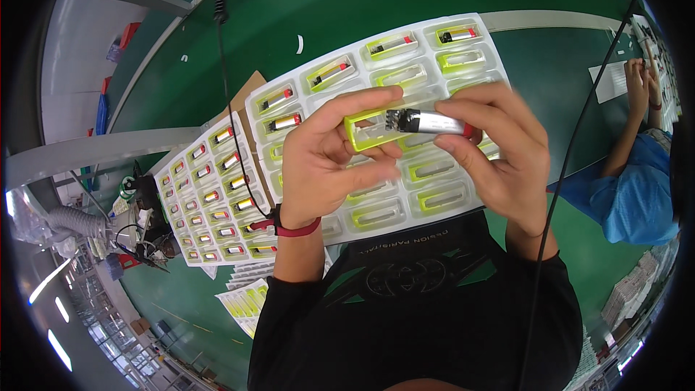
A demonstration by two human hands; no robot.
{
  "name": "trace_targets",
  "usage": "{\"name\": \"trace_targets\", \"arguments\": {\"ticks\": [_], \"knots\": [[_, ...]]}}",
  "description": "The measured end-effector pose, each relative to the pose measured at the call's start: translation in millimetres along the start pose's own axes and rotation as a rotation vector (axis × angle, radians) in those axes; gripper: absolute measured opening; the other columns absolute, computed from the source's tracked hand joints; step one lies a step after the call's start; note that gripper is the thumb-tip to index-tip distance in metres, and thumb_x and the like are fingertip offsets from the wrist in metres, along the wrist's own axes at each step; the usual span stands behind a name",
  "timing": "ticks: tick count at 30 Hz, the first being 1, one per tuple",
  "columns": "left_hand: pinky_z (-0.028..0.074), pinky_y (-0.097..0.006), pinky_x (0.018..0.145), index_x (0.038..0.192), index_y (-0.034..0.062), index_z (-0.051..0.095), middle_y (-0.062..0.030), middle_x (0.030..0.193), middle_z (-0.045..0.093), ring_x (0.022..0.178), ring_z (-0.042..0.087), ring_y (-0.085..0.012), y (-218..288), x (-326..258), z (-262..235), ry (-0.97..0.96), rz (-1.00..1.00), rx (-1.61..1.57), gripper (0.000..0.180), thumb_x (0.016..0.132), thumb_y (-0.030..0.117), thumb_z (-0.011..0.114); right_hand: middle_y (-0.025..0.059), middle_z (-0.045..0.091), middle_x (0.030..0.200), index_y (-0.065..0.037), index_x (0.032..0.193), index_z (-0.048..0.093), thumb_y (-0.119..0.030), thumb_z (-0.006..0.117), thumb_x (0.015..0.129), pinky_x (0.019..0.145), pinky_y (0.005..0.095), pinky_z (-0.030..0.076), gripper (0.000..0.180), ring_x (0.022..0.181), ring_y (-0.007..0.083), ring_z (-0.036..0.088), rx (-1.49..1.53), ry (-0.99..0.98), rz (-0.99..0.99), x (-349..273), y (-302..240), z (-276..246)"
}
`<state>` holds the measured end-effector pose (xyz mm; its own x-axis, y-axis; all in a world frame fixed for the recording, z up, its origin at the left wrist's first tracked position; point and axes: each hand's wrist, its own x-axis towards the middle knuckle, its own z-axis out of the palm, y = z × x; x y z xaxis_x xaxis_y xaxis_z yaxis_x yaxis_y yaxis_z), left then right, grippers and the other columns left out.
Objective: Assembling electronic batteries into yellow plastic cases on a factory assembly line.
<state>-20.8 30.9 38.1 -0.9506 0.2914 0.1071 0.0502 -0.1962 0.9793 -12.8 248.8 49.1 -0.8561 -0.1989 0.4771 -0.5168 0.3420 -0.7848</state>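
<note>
My left hand (pixel 311 156) holds a small clear plastic case with a yellow-green rim (pixel 355 137), thumb below and fingers around its far side. In my right hand (pixel 510 141), thumb and fingers pinch a silver cylindrical battery cell (pixel 438 123) with a black end and a red end. The black end is over the right part of the case; whether it touches cannot be made out. Beneath both hands lies a white moulded tray (pixel 360 58) with yellow-green cases in its pockets. Batteries sit in several far and left pockets; the near cases look without them.
At the left stands another white tray (pixel 221 261) full of batteries in cases. A black cord (pixel 228 94) runs down to the red wristband (pixel 298 229) on my left wrist; another crosses at right. A co-worker in blue (pixel 630 188) sits at the right by the green table (pixel 536 65).
</note>
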Motion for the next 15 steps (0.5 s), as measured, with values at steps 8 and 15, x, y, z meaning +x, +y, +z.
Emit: {"name": "trace_targets", "arguments": {"ticks": [8,15], "knots": [[0.054,-0.035,0.095,0.122,-0.007,0.057,-0.0238,0.127,0.061,0.115,0.062,-0.0259,-15,-3,1,-0.083,0.019,-0.025,0.052,0.075,-0.006,0.079,0.0065,0.056,0.092,-0.002,0.104,0.073,0.002,0.08,0.066,0.061,0.0279,0.044,0.039,0.077,0.0163,0.057,-0.129,-0.117,-0.022,3,-9,-7],[0.054,-0.035,0.097,0.121,-0.0063,0.06,-0.022,0.127,0.061,0.117,0.062,-0.0259,-27,-5,0,-0.081,0.042,0.028,0.044,0.079,-0.01,0.074,0.0059,0.057,0.093,-0.003,0.106,0.073,0.004,0.08,0.066,0.059,0.0282,0.044,0.041,0.074,0.0164,0.055,-0.195,-0.195,-0.019,1,-6,0]]}}
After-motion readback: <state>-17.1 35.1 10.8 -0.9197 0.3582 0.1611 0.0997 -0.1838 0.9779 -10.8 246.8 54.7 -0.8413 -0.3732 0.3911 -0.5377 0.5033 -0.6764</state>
